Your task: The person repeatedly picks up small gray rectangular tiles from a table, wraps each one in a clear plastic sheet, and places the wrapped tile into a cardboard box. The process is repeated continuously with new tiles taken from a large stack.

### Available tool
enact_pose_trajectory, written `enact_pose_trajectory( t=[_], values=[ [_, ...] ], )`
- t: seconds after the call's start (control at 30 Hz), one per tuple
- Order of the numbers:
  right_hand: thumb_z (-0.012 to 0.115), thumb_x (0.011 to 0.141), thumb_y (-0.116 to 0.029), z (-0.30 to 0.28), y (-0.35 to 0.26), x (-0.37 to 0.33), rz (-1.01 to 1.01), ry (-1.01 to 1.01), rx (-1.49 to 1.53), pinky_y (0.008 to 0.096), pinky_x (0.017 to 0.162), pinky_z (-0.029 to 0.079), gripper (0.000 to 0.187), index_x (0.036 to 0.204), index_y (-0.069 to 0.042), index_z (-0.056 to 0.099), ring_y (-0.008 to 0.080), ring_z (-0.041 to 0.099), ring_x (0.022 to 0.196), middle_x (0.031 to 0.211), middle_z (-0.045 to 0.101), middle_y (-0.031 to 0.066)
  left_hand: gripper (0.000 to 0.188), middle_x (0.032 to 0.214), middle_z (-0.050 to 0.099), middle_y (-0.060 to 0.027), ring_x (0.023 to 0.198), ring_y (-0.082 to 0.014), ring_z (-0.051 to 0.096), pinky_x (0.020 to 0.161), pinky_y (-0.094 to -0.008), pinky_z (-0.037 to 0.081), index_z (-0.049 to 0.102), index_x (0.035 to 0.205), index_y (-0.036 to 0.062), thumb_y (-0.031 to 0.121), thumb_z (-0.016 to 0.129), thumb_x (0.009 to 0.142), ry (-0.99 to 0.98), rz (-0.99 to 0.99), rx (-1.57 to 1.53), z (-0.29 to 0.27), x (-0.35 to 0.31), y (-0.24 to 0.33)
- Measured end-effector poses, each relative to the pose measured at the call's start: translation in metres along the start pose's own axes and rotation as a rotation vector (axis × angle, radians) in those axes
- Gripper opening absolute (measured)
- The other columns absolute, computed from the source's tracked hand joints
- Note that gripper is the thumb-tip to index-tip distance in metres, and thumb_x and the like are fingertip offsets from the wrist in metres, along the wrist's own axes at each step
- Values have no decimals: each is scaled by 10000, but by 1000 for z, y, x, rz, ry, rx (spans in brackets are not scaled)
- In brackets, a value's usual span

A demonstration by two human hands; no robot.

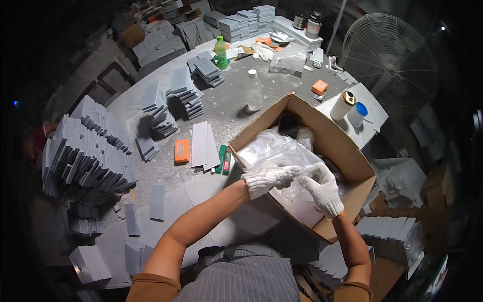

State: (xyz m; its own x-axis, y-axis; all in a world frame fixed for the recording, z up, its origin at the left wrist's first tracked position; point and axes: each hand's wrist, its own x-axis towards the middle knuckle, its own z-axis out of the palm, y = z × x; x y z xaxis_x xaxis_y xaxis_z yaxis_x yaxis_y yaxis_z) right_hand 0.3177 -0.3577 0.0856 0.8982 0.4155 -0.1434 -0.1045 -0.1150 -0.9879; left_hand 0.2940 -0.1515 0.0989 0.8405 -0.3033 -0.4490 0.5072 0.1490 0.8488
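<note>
The left hand [271,180] and the right hand [326,191], both wearing white gloves of ribbed, coarse knit, are meeting over the near part of an open cardboard box [350,146]. The left fingers are lying close together and pointing right; the right fingers are bending toward them, with the index finger and thumb curving inward and leaving a small gap. Thin film is showing at the fingertips, but I cannot tell whether either hand is actually gripping it.

Below and just beyond the fingers, clear plastic bags [269,146] are filling the box in glossy, crumpled, overlapping sheets. Left of the fingers, flat pale strips [205,146] with straight edges are lying beside a small orange carton [182,151]. Farther left, thin grey slabs [93,146] are standing packed in rough, uneven rows. Beyond the fingers, a clear bottle [253,93] with a white cap is standing on the dusty, speckled tabletop [231,95]. Up and to the right, a round wire-cage fan [391,68] is facing the table.

The gloves are covering part of the bags, and the overlapping film is making single bags hard to separate. A dark object [289,126] beyond the fingers is sitting too deep in shadow to identify. The lower picture edge is cutting off both brown sleeves [153,289].
</note>
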Motion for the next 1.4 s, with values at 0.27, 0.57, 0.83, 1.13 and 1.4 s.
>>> enact_pose_trajectory(
  t=[0.27, 0.57, 0.83, 1.13, 1.4],
  values=[
    [700, 742, -9, -55, 28, 19, -734, 142, -982, 310, 634, 527, 212, 922, -116, 665, 238, 638, 704, 851, 642, 74, 131, 870, 642, -16, 755, -104, 590, 672, -233, 491, 639, 983, 71, 141, 715, 902, 282, 292, -339, -60, -42, 11],
    [701, 793, -339, -105, 84, 25, 374, -581, -1895, 451, 783, 558, 252, 985, -180, 741, 299, 699, 1002, 1094, 690, 145, 183, 827, 665, -4, 710, -88, 603, 622, -203, 486, 640, 929, 107, 283, 685, 947, 1482, 1032, -368, -257, -210, -19],
    [698, 839, -411, -91, -14, 23, 259, -181, -1174, 428, 906, 512, 489, 1229, -124, 629, 346, 632, 1090, 1226, 643, 141, 127, 862, 658, -6, 751, -79, 583, 712, -243, 496, 618, 927, 66, 178, 673, 953, 1746, 985, 302, -226, -256, -85],
    [722, 894, -217, -47, -64, -49, -410, 302, -695, 400, 951, 503, 443, 1255, 15, 613, 289, 632, 1090, 1240, 618, 180, 134, 931, 660, -41, 904, -137, 614, 820, -294, 511, 578, 869, 78, 18, 697, 886, 983, 623, 277, -152, -202, -154],
    [895, 664, -352, 125, -40, -66, -611, -389, -566, 422, 1035, 475, 790, 1304, -4, 591, 392, 551, 1254, 1382, 532, 242, 75, 918, 659, -5, 876, -90, 614, 811, -254, 506, 632, 970, 44, 34, 667, 905, 684, 259, 86, -115, -210, -163]
  ],
)
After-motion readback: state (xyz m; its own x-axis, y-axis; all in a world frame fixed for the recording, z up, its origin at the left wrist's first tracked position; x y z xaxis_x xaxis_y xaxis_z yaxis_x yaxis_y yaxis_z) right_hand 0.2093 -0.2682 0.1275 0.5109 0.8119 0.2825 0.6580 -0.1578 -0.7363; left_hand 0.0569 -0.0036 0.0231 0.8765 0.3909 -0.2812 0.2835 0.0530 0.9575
